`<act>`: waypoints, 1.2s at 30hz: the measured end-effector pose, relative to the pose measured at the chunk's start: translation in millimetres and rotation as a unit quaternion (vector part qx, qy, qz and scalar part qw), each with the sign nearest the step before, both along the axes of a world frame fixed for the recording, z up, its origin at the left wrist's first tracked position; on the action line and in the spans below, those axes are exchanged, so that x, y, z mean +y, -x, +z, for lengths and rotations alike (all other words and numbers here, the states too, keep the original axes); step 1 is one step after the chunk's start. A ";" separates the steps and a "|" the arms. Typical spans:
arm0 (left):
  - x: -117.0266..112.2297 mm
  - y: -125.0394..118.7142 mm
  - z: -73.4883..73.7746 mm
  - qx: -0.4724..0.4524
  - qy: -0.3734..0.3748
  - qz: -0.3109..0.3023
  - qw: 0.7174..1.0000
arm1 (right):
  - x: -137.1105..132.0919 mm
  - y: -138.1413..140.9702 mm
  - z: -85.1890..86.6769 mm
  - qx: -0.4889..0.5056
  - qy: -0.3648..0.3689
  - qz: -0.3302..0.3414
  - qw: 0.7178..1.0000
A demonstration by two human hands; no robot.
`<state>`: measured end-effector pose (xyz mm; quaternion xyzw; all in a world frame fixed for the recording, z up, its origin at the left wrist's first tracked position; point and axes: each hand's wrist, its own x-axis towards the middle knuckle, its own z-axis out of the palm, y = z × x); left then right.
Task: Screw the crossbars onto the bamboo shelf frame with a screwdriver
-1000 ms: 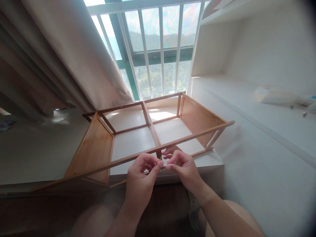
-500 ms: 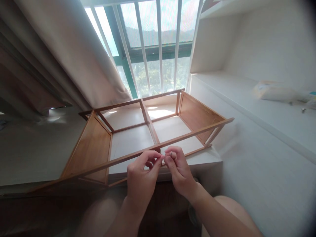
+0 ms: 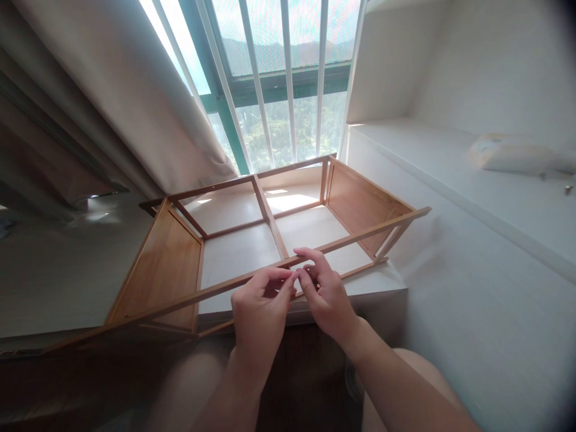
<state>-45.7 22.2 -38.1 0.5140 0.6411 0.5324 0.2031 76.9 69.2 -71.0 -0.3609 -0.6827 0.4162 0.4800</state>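
Observation:
A brown wooden frame (image 3: pixel 274 228) with panelled ends and a middle crossbar lies on a white ledge. At the near rail, just beside the crossbar's end, both hands meet. My left hand (image 3: pixel 263 300) is closed in a pinch, thumb against index finger. Touching it at the fingertips is my right hand (image 3: pixel 326 294), its thumb and a finger also pinched while the index finger reaches over the rail. Whatever sits between the fingertips is too small or hidden to make out.
Behind the frame stands a barred window (image 3: pixel 288 90), with a beige curtain (image 3: pixel 135 90) at left. A white shelf (image 3: pixel 405 144) runs along the right, bearing a blurred plastic bag (image 3: pixel 508 153) and a small metal piece (image 3: pixel 569 189). My knees flank the dark floor below.
My right index finger has stretched out over the rail, where it was curled before. The small metallic bit seen at my right fingers is hidden now. The view has shifted slightly.

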 end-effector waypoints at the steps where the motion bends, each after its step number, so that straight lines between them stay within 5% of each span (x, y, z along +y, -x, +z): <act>1: 0.4 -0.2 -0.1 -0.009 -0.001 0.002 1.000 | 0.0 0.3 0.4 0.006 0.003 0.004 1.000; 8: 4.6 2.6 6.5 0.014 0.025 0.018 0.999 | -4.1 3.6 -1.5 0.024 0.022 0.014 0.999; 14: 6.8 10.3 32.2 0.143 0.138 0.006 0.980 | -7.5 4.2 1.0 0.034 0.046 0.026 0.998; 19: 9.2 16.0 57.4 0.395 0.139 0.025 0.908 | -5.8 1.1 2.4 0.030 0.044 0.044 0.998; 23: 17.1 25.6 59.9 0.519 0.082 -0.019 0.851 | -4.0 -2.0 2.7 0.035 0.038 0.055 0.997; 28: 27.0 42.8 48.6 0.512 0.076 -0.153 0.842 | -3.8 -4.3 5.1 0.031 0.027 0.064 0.997; 36: 25.4 40.1 51.8 0.474 0.126 -0.153 0.858 | -2.1 9.0 -3.6 0.069 0.026 0.020 0.997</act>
